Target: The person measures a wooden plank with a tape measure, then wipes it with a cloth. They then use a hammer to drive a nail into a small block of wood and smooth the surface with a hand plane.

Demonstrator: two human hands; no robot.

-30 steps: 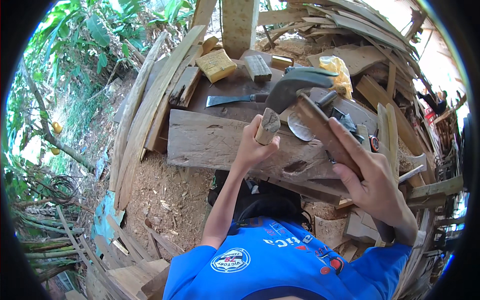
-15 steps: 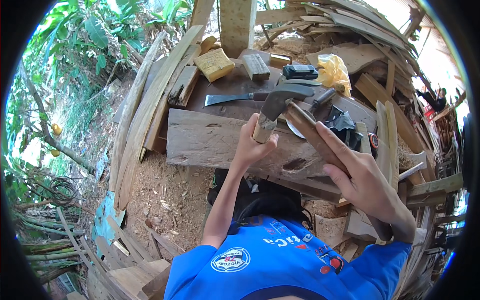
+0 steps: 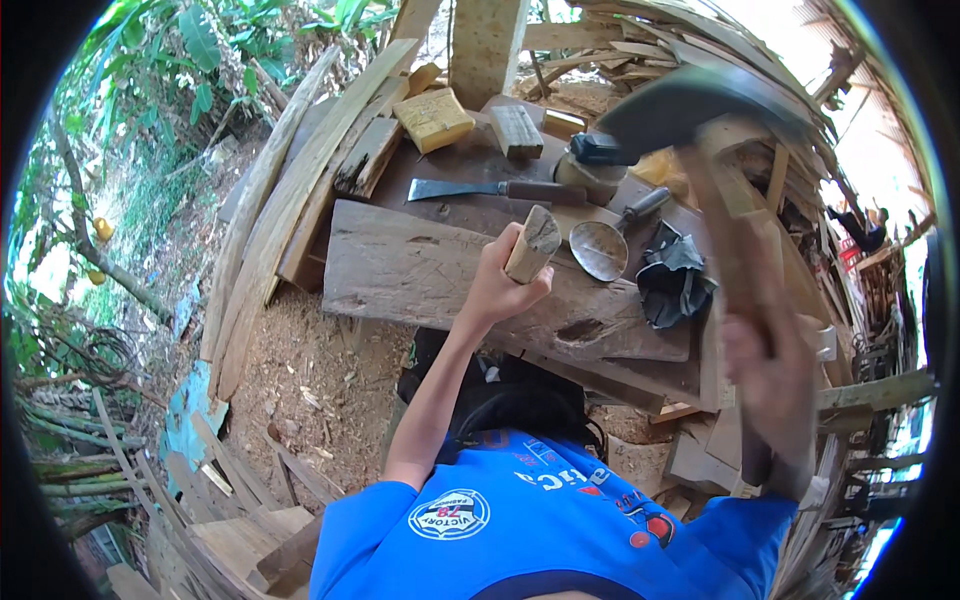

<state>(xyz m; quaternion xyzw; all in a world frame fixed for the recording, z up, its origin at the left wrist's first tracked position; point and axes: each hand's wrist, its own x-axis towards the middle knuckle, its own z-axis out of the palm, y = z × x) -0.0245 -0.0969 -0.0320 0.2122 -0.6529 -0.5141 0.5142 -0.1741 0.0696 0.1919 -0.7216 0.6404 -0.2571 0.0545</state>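
- The blue sheet (image 3: 190, 420) lies on the ground at far left, by a strip of sawdust.
- Long planks (image 3: 290, 200) lean side by side along the left end of the surface (image 3: 455, 165).
- The yellow block (image 3: 434, 120) sits towards the back of the surface, the grey block (image 3: 516, 131) just right of it.
- The chisel (image 3: 500, 188) lies in front of both blocks, blade to the left, behind the weathered board (image 3: 395, 260).
- The left grip (image 3: 503, 288) is closed round the stick (image 3: 534, 243), thumb to the right; the stick stands above the board, its cut end up. Whether its lower end touches the board is hidden.
- The jar (image 3: 597, 178), dark-topped, stands behind the round metal ladle (image 3: 600, 250), whose handle points back and right.
- The crumpled black wrap (image 3: 675, 275) lies right of the ladle.
- The adze (image 3: 735, 230) is up at the right, well apart from the stick, head blurred and partly covering the yellow bag (image 3: 660, 170).
- The right grip (image 3: 768, 370), also blurred, is wrapped round the adze's wooden handle.
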